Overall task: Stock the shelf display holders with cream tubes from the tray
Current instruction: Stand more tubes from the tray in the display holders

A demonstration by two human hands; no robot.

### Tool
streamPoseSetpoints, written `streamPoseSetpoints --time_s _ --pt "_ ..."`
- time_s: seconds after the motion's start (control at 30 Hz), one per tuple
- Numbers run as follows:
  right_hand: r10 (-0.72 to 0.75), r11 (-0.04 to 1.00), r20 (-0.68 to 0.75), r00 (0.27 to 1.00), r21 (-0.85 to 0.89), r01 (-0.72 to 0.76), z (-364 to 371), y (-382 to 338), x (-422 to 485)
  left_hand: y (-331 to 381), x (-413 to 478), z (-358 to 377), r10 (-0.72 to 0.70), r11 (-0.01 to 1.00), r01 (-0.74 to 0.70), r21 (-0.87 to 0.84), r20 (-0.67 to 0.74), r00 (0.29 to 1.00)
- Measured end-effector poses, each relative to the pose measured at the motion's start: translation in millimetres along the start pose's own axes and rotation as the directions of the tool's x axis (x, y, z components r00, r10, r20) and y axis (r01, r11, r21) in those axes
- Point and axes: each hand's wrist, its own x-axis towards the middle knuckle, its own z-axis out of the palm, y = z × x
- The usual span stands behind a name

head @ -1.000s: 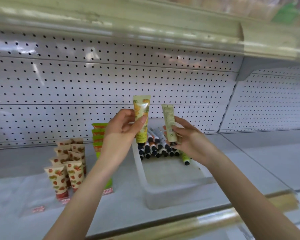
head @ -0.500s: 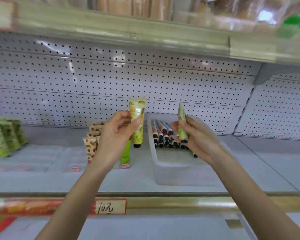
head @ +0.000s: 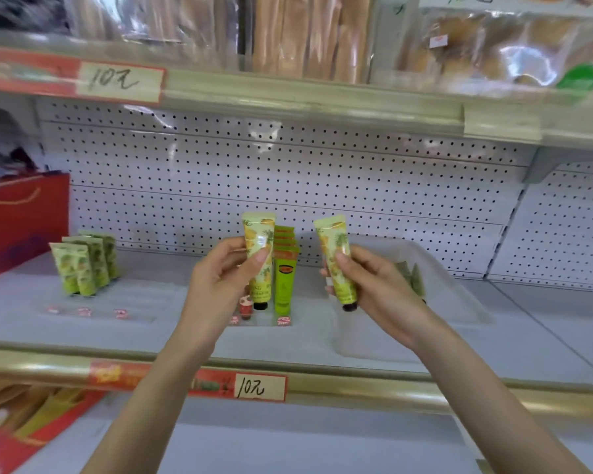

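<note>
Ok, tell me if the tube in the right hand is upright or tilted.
Tilted, cap down. The tube in the right hand leans, crimped end up and leftward, black cap lowest.

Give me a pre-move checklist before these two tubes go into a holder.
1. Left hand grip on its pineapple tube: ok, pinched, cap down.
2. Right hand grip on the second tube: ok, cap down, slightly tilted.
3. Matching tubes standing on the shelf spotted: ok, far left.
4. Free slots beside them: cannot tell, too blurred.
5. Tray stock remaining: cannot tell, mostly hidden by the right hand.
</note>
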Motion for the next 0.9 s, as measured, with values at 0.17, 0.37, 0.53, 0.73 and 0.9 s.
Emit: streamPoseSetpoints --time_s 0.17,0.37,0.53,0.73,0.9 --pt "-0.084 0.976 0.011 0.996 -0.2 0.084 43.9 4.2 13.3 2.8 14.8 -45.5 -0.009 1.0 0.009 -0.006 0.027 1.0" --pt "-0.127 0.975 -0.071 0.989 -0.191 0.112 131.5 24.1 47.2 4.6 44.4 -145.6 0.001 0.999 -0.003 0.054 0.05 0.999" --pt "-0.117 0.979 -0.071 0.991 -0.179 0.102 199.3 45.4 75.4 5.9 59.6 -219.8 0.004 0.995 -0.007 0.104 0.024 1.0" --pt "-0.052 0.981 -0.065 0.997 -0.192 0.038 254.4 64.9 109.4 3.6 78.7 -297.2 -0.002 0.986 0.011 0.166 -0.053 0.999" --pt "-0.028 0.976 -0.032 0.999 -0.215 0.021 271.2 75.9 137.7 -8.1 97.0 -332.0 -0.001 0.981 0.027 0.192 -0.132 0.991"
